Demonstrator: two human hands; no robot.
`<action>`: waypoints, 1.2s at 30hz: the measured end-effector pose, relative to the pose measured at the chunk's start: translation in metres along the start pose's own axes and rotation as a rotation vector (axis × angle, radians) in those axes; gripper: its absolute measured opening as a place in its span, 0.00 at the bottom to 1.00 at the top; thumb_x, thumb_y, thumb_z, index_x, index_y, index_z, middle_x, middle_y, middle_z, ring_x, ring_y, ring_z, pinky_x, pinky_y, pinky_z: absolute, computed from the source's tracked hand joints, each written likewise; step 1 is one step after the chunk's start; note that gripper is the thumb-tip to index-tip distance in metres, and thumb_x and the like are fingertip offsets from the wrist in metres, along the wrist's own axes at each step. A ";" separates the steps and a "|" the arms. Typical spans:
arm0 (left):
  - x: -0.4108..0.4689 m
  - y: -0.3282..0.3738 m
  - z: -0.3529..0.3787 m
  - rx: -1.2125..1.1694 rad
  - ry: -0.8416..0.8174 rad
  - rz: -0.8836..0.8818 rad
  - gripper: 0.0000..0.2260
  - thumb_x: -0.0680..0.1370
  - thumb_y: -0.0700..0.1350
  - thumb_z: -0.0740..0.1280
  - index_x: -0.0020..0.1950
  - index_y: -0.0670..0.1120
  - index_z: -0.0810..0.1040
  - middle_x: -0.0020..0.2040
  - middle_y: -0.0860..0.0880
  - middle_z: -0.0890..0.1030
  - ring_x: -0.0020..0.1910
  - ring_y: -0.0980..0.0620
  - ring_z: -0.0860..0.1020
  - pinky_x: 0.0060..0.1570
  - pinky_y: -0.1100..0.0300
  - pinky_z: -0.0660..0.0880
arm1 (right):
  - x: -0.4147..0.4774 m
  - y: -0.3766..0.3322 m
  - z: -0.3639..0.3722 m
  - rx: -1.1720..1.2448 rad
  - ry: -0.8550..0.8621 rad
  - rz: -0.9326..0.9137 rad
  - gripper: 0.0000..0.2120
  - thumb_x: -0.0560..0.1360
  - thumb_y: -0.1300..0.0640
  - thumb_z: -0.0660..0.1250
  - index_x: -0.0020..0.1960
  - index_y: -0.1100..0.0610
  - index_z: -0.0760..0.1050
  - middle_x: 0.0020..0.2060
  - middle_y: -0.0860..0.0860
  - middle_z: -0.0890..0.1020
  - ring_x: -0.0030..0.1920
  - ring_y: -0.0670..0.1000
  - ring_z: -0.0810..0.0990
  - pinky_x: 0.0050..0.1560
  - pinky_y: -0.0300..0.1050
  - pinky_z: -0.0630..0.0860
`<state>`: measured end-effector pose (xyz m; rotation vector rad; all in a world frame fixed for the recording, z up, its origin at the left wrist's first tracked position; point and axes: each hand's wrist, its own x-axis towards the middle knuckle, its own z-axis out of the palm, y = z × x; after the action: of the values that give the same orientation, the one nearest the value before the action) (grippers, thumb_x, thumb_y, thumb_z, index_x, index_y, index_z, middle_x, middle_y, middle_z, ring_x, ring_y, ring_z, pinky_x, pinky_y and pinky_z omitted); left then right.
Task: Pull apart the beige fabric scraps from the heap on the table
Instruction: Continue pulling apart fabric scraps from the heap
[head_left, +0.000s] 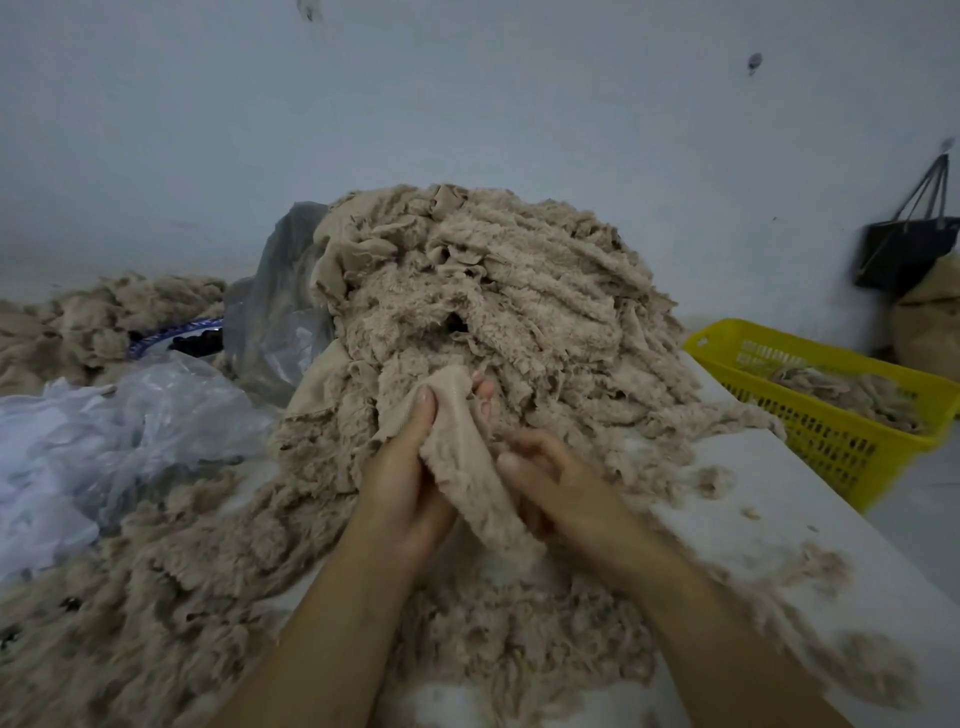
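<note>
Both forearms converge; left hand (400, 483) and right hand (550, 473) grip one scrap (467, 457).

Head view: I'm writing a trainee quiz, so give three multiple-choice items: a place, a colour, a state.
1. Where is the basket relative to the heap?
A. To its right
B. To its left
C. On top of it

2. What colour is the basket?
A. Blue
B. Yellow
C. Red

3. What are the left hand and right hand doing?
A. Hanging idle
B. Holding one beige scrap
C. Lying flat

Answers: 1 A, it stands at the right edge of view; 2 B, its slotted walls are yellow; 3 B, fingers of both curl around the scrap.
</note>
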<state>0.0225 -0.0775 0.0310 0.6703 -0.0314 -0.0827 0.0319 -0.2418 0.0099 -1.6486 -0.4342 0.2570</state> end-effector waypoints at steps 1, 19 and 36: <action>0.001 0.001 -0.002 -0.041 -0.022 0.018 0.21 0.77 0.51 0.64 0.62 0.39 0.81 0.56 0.43 0.85 0.53 0.51 0.82 0.58 0.52 0.79 | -0.001 0.000 0.004 -0.052 -0.065 0.012 0.13 0.71 0.36 0.71 0.48 0.43 0.79 0.35 0.41 0.82 0.32 0.39 0.79 0.32 0.32 0.72; -0.007 -0.010 -0.003 0.704 0.248 0.098 0.16 0.76 0.65 0.66 0.55 0.56 0.83 0.55 0.54 0.84 0.53 0.56 0.81 0.53 0.57 0.76 | 0.008 -0.003 -0.018 0.577 0.273 -0.047 0.14 0.83 0.56 0.59 0.45 0.53 0.82 0.41 0.53 0.84 0.41 0.52 0.82 0.41 0.46 0.79; 0.008 -0.037 -0.018 1.795 -0.131 0.252 0.16 0.74 0.61 0.63 0.53 0.52 0.79 0.46 0.55 0.80 0.45 0.58 0.78 0.46 0.57 0.76 | 0.007 0.001 -0.016 -0.311 0.222 -0.110 0.11 0.80 0.53 0.66 0.41 0.43 0.79 0.34 0.43 0.78 0.34 0.43 0.74 0.35 0.33 0.69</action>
<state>0.0286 -0.0959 -0.0063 2.4437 -0.3416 0.1873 0.0449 -0.2531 0.0115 -1.9245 -0.4083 -0.0801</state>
